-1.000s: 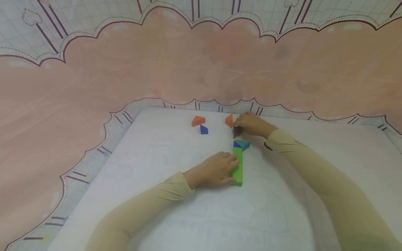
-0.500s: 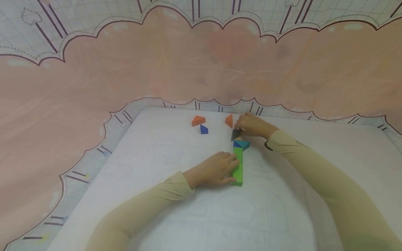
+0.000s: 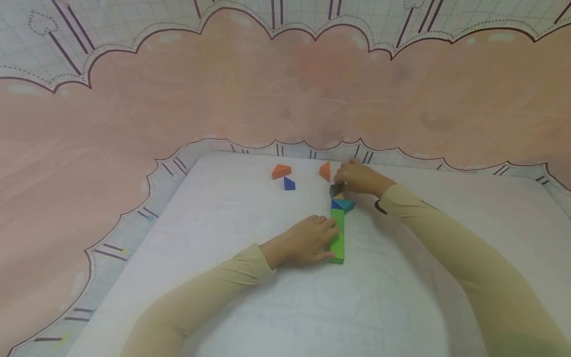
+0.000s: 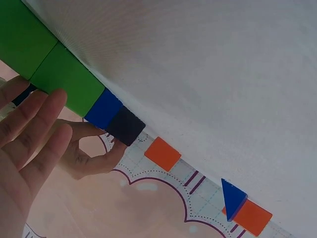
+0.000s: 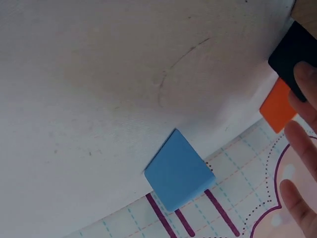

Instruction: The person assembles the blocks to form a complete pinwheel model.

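My left hand lies against two green blocks set end to end, its fingers fairly straight in the left wrist view. Beyond them sit a small blue block and a teal triangular block. My right hand pinches a black block between thumb and finger, right up against the blue block. Part of a plain wood block shows between the black and teal blocks. In the right wrist view the fingers lie on the black block, their tips partly cut off.
An orange block stands just left of my right hand. Farther left are another orange block and a blue block. The right wrist view shows a light blue block near the edge of the white table. A patterned cloth lies beyond.
The black block has turned in my right hand's fingers and come slightly nearer the blue and wood blocks. My left hand stays on the green blocks.
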`<state>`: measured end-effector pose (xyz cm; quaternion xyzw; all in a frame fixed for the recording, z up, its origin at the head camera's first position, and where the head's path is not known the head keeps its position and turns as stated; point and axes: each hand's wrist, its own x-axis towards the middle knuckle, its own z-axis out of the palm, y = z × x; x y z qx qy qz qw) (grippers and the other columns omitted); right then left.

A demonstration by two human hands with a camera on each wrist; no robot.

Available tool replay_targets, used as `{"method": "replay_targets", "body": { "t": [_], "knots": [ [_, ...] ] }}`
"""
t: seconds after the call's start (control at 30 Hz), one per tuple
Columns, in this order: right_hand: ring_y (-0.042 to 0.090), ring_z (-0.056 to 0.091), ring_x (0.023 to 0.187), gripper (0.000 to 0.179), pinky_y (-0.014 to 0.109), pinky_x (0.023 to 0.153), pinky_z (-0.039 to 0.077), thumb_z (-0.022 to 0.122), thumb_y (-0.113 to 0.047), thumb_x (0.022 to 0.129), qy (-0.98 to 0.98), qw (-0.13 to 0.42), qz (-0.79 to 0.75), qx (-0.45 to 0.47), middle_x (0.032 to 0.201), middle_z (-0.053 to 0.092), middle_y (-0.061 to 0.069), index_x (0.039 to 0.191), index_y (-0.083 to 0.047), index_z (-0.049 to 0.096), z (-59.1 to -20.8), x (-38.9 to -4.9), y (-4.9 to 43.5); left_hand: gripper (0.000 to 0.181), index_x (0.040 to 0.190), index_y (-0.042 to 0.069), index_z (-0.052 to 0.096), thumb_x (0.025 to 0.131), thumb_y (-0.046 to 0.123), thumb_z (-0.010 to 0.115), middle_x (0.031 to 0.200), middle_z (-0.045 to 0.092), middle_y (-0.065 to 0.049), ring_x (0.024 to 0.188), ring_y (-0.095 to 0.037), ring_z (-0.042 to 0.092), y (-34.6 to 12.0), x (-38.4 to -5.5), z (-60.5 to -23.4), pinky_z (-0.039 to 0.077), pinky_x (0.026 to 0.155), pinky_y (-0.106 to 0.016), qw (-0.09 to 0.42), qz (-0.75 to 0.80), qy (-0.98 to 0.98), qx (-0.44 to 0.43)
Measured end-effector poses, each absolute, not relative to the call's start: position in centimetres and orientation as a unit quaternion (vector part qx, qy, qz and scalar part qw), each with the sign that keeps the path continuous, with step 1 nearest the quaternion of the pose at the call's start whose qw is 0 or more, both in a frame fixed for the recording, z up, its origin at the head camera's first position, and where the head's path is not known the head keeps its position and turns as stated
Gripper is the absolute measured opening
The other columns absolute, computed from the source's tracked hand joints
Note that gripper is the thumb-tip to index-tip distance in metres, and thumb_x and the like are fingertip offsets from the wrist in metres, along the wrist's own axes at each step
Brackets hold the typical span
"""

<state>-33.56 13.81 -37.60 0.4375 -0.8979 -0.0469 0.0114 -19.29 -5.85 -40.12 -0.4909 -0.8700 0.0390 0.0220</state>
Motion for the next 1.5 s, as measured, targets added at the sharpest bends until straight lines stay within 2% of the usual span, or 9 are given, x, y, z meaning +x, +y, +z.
{"method": "replay_targets", "body": {
  "t": [0.27,0.5,0.67,0.87,1.03,1.23,1.5],
  "knots": [
    [0.026,0.061,0.091,0.015,0.049,0.094,0.044,0.068,-0.004,0.081,-0.908,0.025,-0.057,0.415,0.09,0.071,0.006,0.091,-0.014,0.073,-37.7,-35.0,14.0,0.049,0.125,0.014,0.046,0.092,0.05,0.048,0.125,0.051,-0.003,0.11,-0.016,0.05,-5.8,-19.3,-40.1,0.04,0.102,-0.03,0.015,0.034,-0.871,-0.49],
    [0.029,0.06,0.103,0.024,0.05,0.097,0.043,0.07,-0.005,0.081,-0.908,0.061,-0.068,0.409,0.104,0.068,0.01,0.103,-0.015,0.069,-37.6,-34.9,14.9,0.048,0.123,0.014,0.047,0.092,0.05,0.048,0.124,0.051,-0.003,0.11,-0.016,0.05,-5.7,-19.4,-40.2,0.04,0.102,-0.031,0.018,0.028,-0.871,-0.491],
    [0.03,0.061,0.096,0.026,0.049,0.091,0.046,0.067,-0.006,0.082,-0.898,0.081,-0.089,0.423,0.1,0.068,0.012,0.107,-0.012,0.067,-37.7,-34.1,14.9,0.049,0.124,0.013,0.047,0.092,0.05,0.049,0.127,0.051,-0.005,0.112,-0.017,0.051,-5.8,-19.5,-40.3,0.041,0.102,-0.032,0.02,0.028,-0.872,-0.489],
    [0.028,0.061,0.097,0.028,0.045,0.091,0.047,0.066,-0.011,0.084,-0.899,0.064,-0.103,0.421,0.101,0.07,0.01,0.112,-0.011,0.065,-38.1,-33.5,14.9,0.049,0.123,0.013,0.047,0.092,0.05,0.049,0.125,0.051,-0.004,0.111,-0.016,0.051,-6.0,-19.5,-40.5,0.041,0.102,-0.032,0.023,0.03,-0.872,-0.488],
    [0.027,0.062,0.104,0.03,0.047,0.099,0.043,0.063,-0.003,0.085,-0.898,0.057,-0.07,0.431,0.105,0.07,0.007,0.114,-0.012,0.065,-38.1,-33.4,14.7,0.048,0.123,0.013,0.047,0.092,0.05,0.049,0.124,0.051,-0.003,0.11,-0.016,0.051,-6.0,-19.4,-40.3,0.041,0.101,-0.031,0.021,0.027,-0.872,-0.488],
    [0.024,0.061,0.111,0.035,0.05,0.105,0.038,0.06,0.0,0.087,-0.9,0.017,-0.057,0.432,0.113,0.069,0.003,0.118,-0.016,0.064,-38.0,-33.5,13.9,0.047,0.121,0.014,0.047,0.092,0.05,0.049,0.122,0.051,-0.002,0.107,-0.015,0.05,-6.0,-19.3,-40.2,0.041,0.1,-0.031,0.023,0.023,-0.87,-0.491],
    [0.021,0.062,0.097,0.037,0.041,0.09,0.045,0.062,0.004,0.083,-0.885,0.004,-0.044,0.464,0.104,0.07,0.004,0.113,-0.018,0.067,-37.9,-33.1,13.5,0.046,0.121,0.014,0.048,0.092,0.05,0.05,0.12,0.051,-0.002,0.105,-0.015,0.05,-6.0,-19.4,-40.2,0.041,0.1,-0.03,0.021,0.017,-0.871,-0.49]
  ]
}}
